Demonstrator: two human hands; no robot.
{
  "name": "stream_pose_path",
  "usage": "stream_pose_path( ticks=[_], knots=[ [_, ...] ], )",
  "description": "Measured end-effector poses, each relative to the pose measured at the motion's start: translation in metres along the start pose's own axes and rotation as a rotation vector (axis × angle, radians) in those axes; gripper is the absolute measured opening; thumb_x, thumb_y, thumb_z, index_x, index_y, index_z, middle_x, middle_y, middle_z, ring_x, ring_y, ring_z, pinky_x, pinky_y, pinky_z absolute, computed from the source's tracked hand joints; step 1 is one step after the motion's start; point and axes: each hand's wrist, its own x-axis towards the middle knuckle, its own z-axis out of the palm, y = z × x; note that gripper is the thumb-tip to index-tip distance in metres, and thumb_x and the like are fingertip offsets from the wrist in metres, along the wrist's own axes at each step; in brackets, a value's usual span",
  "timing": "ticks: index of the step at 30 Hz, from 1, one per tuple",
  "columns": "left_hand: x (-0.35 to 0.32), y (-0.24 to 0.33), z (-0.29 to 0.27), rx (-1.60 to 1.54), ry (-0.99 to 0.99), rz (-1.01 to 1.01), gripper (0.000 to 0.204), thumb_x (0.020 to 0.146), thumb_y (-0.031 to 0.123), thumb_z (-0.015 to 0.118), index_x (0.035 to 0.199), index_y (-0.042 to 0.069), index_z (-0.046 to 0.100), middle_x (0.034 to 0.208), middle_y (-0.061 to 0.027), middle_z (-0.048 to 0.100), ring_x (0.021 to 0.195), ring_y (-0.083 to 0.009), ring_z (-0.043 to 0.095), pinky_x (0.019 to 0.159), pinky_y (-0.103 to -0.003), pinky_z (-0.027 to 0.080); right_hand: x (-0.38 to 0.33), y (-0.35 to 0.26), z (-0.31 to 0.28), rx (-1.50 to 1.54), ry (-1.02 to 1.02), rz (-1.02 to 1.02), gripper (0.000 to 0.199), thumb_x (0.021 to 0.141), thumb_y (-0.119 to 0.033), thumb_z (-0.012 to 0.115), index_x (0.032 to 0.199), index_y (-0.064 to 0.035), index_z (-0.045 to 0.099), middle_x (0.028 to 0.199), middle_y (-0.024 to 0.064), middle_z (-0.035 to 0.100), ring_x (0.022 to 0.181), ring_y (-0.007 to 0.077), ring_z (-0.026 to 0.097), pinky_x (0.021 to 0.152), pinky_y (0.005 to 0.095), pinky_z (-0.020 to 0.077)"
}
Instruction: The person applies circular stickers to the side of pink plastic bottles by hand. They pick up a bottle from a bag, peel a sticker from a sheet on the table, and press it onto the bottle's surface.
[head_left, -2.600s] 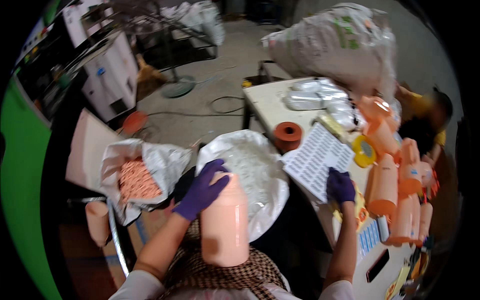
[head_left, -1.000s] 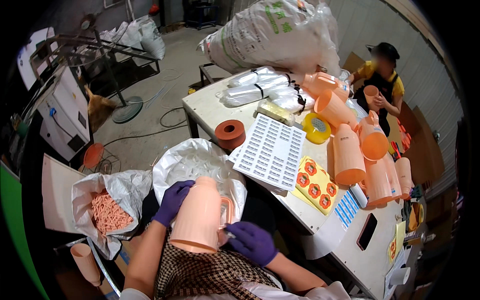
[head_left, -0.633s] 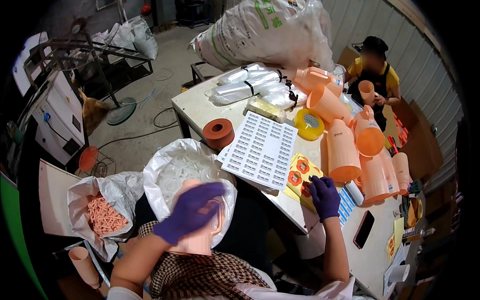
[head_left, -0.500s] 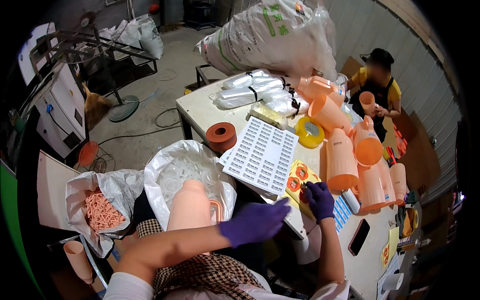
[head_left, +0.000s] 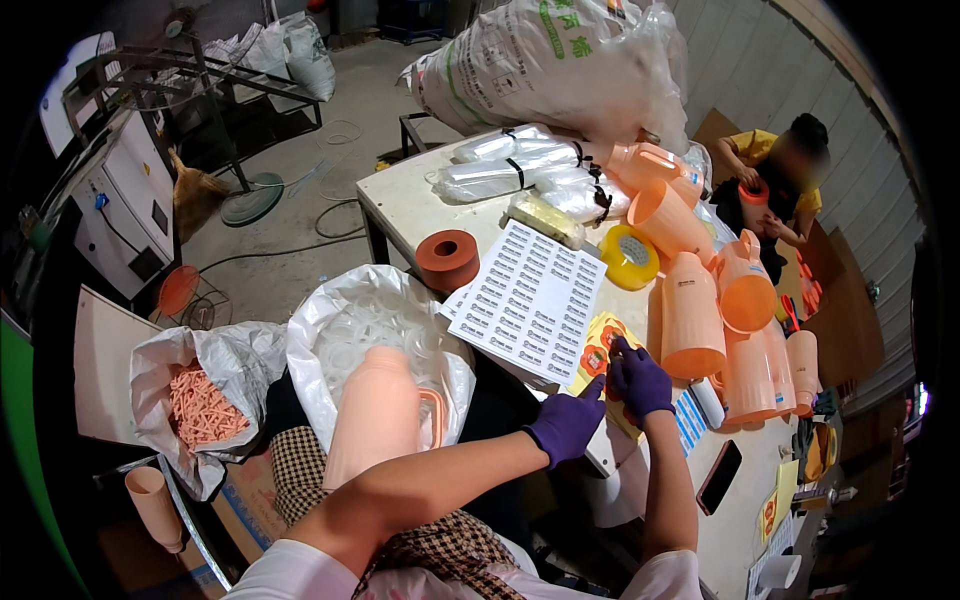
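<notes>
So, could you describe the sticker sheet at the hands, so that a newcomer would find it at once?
Find the white table, then the white sheet on it. Just right of that, partly covered by the left hand and right hand, is the sticker sheet. Unlike the white sheet and the blue sheet nearby, it is yellow with orange-red flower shapes.

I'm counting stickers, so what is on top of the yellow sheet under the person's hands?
Red-orange flower-shaped stickers show on the yellow sheet, with the left hand and right hand partly over it. Whatever those gloved hands cover can't be seen.
</notes>
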Motion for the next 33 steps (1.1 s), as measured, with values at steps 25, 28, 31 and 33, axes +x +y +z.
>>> stream_pose_path(
  ticks=[25,28,31,33],
  knots=[
    [-0.023,-0.002,-0.006,-0.143,0.179,0.105,0.046,0.080,0.022,0.069,0.121,0.004,0.058,0.143,-0.0224,0.049,0.090,-0.0293,0.070,0.068,-0.044,0.056,-0.013,-0.091,-0.057,0.456,0.677,-0.308,0.038,0.093,-0.007,0.060,0.129,0.0045,0.062,0.094,0.0127,0.062,0.086,0.0241,0.060,0.075,0.0345,0.0490],
    [-0.120,-0.038,-0.070,-0.580,-0.025,0.057,0.020,0.087,0.015,0.057,0.101,0.005,0.066,0.103,-0.0139,0.067,0.092,-0.0243,0.067,0.082,-0.035,0.053,-0.066,-0.170,-0.037,0.502,0.523,-0.448,0.045,0.080,-0.009,0.070,0.125,-0.0110,0.069,0.095,0.0128,0.061,0.082,0.0284,0.060,0.071,0.0376,0.0506],
    [-0.223,-0.092,-0.115,-1.105,-0.010,-0.148,0.018,0.089,0.005,0.054,0.100,0.000,0.067,0.100,-0.0119,0.067,0.087,-0.0219,0.068,0.078,-0.035,0.055,-0.086,-0.223,-0.038,0.540,0.364,-0.511,0.048,0.076,-0.015,0.077,0.123,-0.0242,0.071,0.092,0.0077,0.058,0.077,0.0258,0.059,0.064,0.0373,0.0496],
    [-0.253,-0.116,-0.139,-1.548,-0.036,-0.429,0.038,0.094,0.005,0.057,0.131,-0.003,0.057,0.112,-0.0131,0.067,0.089,-0.0177,0.068,0.077,-0.030,0.055,-0.083,-0.239,-0.028,0.499,0.374,-0.614,0.052,0.074,-0.019,0.080,0.125,-0.0262,0.070,0.091,0.0053,0.057,0.073,0.0217,0.058,0.060,0.0338,0.0474]
  ],
)
